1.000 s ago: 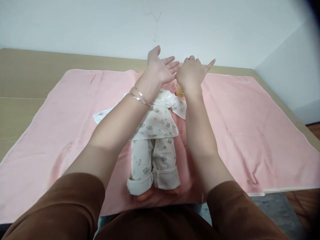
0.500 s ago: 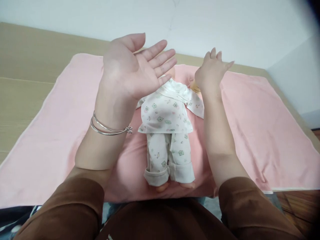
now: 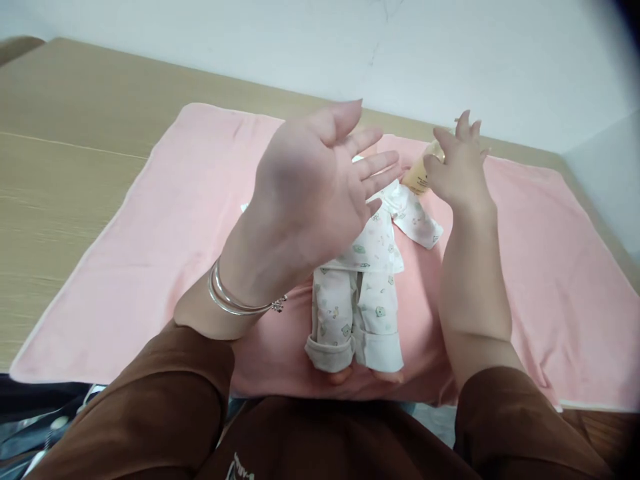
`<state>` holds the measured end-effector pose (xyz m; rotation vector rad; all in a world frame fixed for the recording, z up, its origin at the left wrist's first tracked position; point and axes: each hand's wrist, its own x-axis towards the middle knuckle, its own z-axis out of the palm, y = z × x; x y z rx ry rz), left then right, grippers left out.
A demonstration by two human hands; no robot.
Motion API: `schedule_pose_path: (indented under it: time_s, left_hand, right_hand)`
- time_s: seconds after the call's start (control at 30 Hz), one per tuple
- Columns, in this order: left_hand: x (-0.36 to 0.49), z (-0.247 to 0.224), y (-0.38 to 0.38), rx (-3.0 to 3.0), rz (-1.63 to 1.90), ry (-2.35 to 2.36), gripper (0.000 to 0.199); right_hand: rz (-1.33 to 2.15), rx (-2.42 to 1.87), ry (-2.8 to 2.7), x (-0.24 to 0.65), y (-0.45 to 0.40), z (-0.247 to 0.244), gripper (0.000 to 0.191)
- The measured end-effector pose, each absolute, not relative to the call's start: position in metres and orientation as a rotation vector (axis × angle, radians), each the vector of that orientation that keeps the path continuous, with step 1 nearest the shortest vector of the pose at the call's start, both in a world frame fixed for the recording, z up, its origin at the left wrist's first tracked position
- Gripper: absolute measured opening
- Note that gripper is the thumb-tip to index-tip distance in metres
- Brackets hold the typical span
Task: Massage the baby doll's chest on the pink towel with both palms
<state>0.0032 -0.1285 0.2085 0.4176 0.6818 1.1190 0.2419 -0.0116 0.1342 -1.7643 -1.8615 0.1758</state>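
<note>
Since half a second ago, both hands have drifted right. Left hand (image 3: 315,193) hovers mid-frame, palm spread wide and empty, hiding the doll's (image 3: 363,293) upper body. Right hand (image 3: 460,173), upper right, fingers loosely spread, touches a yellowish bottle (image 3: 419,177); whether it grips is unclear. Dressed doll lies at centre on a pink towel (image 3: 175,233). Likely reaching for the bottle; next needs a firm grasp.

Pink blanket (image 3: 165,253), white animal-print doll clothes (image 3: 367,293), brown sleeves (image 3: 150,407).
</note>
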Motion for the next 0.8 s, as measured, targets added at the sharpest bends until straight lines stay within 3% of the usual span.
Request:
schedule_pose_path:
  time_s: [0.13,0.3,0.57,0.8]
  left_hand:
    - [0.006,0.206,-0.130,0.347,1.026,0.679,0.053]
    - [0.006,0.201,-0.132,0.326,0.919,0.670,0.050]
    - [0.001,0.200,-0.121,0.361,0.916,0.675,0.045]
    - [0.010,0.201,-0.111,0.305,0.838,0.667,0.041]
  right_hand:
    - [0.379,-1.309,-1.866,0.232,-0.049,0.148,0.047]
    - [0.384,-0.954,-1.999,0.206,-0.109,0.165,0.051]
    - [0.232,-1.099,-2.056,0.200,-0.123,0.179,0.054]
    - [0.292,-0.846,-2.201,0.194,-0.107,0.151,0.054]
